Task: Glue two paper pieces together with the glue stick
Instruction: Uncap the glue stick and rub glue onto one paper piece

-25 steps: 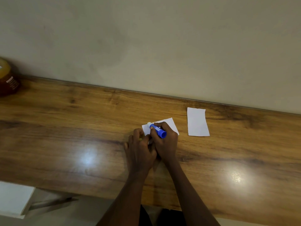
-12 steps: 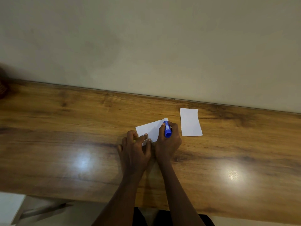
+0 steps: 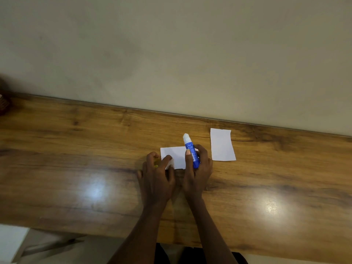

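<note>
A white paper piece (image 3: 177, 157) lies on the wooden table (image 3: 76, 168) in front of me. My left hand (image 3: 156, 176) presses on its near left corner with spread fingers. My right hand (image 3: 198, 172) grips a blue glue stick (image 3: 191, 152), whose white tip points away from me past the paper's far right edge. There is a bit of yellow under my left fingers; I cannot tell what it is. A second white paper piece (image 3: 222, 144) lies flat to the right, apart from both hands.
A beige wall (image 3: 171, 54) rises right behind the table's far edge. A dark object (image 3: 3, 103) sits at the far left edge of view. The table's near edge runs just below my forearms.
The glue stick has swung from lying across the paper to pointing away from me, its tip now beyond the far edge. The left hand stays on the paper. The view shifted slightly.
</note>
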The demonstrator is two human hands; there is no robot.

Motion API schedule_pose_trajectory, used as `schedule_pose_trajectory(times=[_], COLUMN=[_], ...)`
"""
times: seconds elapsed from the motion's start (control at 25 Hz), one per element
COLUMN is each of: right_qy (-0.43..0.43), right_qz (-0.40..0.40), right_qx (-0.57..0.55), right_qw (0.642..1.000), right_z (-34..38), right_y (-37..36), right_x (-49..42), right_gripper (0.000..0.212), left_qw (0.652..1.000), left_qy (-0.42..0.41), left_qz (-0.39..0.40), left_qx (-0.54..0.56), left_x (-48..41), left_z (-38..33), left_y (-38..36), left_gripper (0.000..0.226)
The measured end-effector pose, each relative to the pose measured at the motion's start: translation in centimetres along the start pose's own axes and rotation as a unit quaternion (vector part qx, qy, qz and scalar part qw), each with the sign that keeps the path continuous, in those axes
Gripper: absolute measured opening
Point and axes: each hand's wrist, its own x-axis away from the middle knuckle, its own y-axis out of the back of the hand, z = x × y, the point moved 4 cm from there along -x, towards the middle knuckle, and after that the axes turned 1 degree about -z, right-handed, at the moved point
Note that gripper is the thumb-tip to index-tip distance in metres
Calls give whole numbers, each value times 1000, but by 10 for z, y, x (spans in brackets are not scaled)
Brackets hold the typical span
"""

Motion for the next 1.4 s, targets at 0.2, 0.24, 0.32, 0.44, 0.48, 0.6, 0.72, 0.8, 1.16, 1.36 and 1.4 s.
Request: schedule_pose_trajectory(times=[0.2,0.24,0.32,0.44,0.48,0.6,0.72,0.8,1.16,1.36,1.4], right_qy=[-14,-18,-29,-35,-36,-33,-71,-105,-40,-8,-3], right_qz=[10,8,4,-7,-14,-25,-18,-6,77,61,54], right_qx=[-31,-32,-44,-75,-86,-152,-245,-290,-225,-122,-89], right_qw=[999,999,999,997,996,988,967,951,970,991,995], right_z=[0,-1,-2,-2,-2,2,3,-1,-4,-22,-27], right_y=[3,4,5,10,12,20,32,44,133,189,200], right_x=[1,2,3,4,4,1,-8,-14,-36,-73,-81], right_gripper=[32,32,32,32,31,29,36,38,27,27,27], left_qw=[1000,1000,1000,1000,1000,1000,1000,999,984,963,954], left_qy=[10,7,2,2,6,16,8,-5,-41,-104,-126], left_qz=[14,14,15,18,18,9,-13,-24,-94,-71,-24], left_qx=[1,-1,-3,-3,-1,18,26,30,148,237,272], left_x=[-1,-1,-2,-2,-2,-2,-1,-1,6,23,27], left_z=[3,3,2,3,3,2,0,0,-6,-105,-138], left_y=[-4,-4,-3,-3,-2,0,4,5,21,-1,-14], left_gripper=[36,37,40,36,33,26,20,18,29,29,31])
